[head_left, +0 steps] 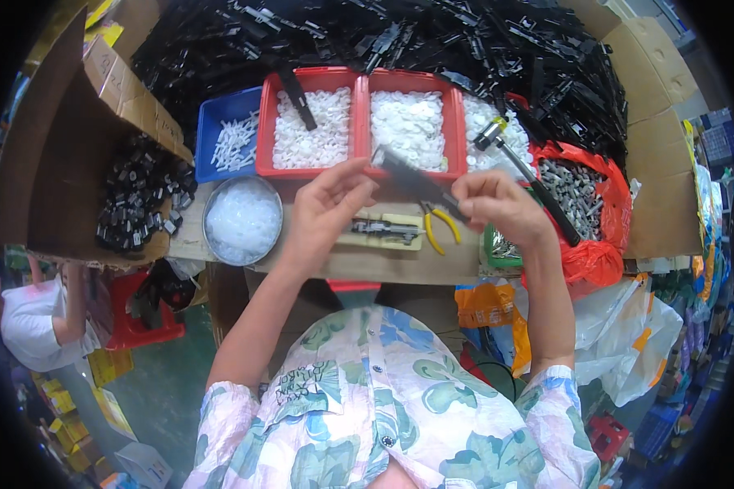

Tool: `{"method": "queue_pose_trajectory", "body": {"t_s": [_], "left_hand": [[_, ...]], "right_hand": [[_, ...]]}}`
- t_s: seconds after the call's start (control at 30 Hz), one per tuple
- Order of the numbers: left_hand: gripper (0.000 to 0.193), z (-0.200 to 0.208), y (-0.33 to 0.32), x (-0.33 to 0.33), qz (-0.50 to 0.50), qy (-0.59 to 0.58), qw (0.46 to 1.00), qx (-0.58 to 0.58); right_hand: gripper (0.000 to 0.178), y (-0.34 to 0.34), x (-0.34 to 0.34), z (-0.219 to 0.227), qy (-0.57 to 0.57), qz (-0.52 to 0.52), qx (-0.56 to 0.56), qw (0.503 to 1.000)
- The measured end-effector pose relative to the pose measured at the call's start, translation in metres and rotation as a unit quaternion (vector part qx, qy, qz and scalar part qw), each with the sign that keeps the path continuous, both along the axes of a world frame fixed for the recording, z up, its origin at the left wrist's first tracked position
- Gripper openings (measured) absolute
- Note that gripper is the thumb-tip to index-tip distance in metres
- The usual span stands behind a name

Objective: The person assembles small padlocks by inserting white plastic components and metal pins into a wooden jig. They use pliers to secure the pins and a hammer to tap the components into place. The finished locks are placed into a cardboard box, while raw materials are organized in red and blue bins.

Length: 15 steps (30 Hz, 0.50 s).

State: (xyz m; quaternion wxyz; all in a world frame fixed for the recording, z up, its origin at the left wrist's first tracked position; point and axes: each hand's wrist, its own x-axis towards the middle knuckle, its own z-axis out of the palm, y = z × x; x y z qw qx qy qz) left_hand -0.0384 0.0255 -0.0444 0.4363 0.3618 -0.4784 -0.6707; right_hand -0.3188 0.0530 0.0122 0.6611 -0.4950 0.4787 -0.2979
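Note:
My right hand [501, 204] pinches one end of a long dark plastic strip [422, 181], blurred by motion, which slants up and left over the workbench. My left hand [328, 204] hovers near the strip's far end, fingers bent and thumb apart, with nothing seen in it. Between my hands, a cream block fixture [344, 237] lies on the bench with a metal and black mechanism [387, 229] on it. Just right of that lie pliers with yellow handles [435, 231]. A black-handled hammer [550, 196] leans across the bins beside my right hand.
Red bins [362, 122] hold small white plastic parts; a blue bin [206, 134] holds white pins. A round metal bowl [280, 218] stands left, near a carton of black pieces [139, 200]. Black strips [367, 37] heap behind. A red bag [620, 216] holds metal parts.

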Motion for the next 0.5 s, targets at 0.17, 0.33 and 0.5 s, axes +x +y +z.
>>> {"method": "queue_pose_trajectory", "body": {"t_s": [0.17, 0.33, 0.5], "left_hand": [[0.021, -0.006, 0.0, 0.007, 0.006, 0.027, 0.996, 0.09], [0.019, -0.002, 0.016, 0.006, 0.067, 0.038, 0.986, 0.15], [0.022, -0.003, 0.031, 0.012, 0.093, 0.019, 0.988, 0.125]], "right_hand": [[0.019, 0.006, 0.026, -0.017, 0.124, 0.047, -0.11, 0.985], [0.04, 0.023, 0.065, -0.019, 0.332, -0.026, -0.439, 0.835], [0.035, 0.03, 0.077, -0.035, 0.359, -0.026, -0.466, 0.808]]}}
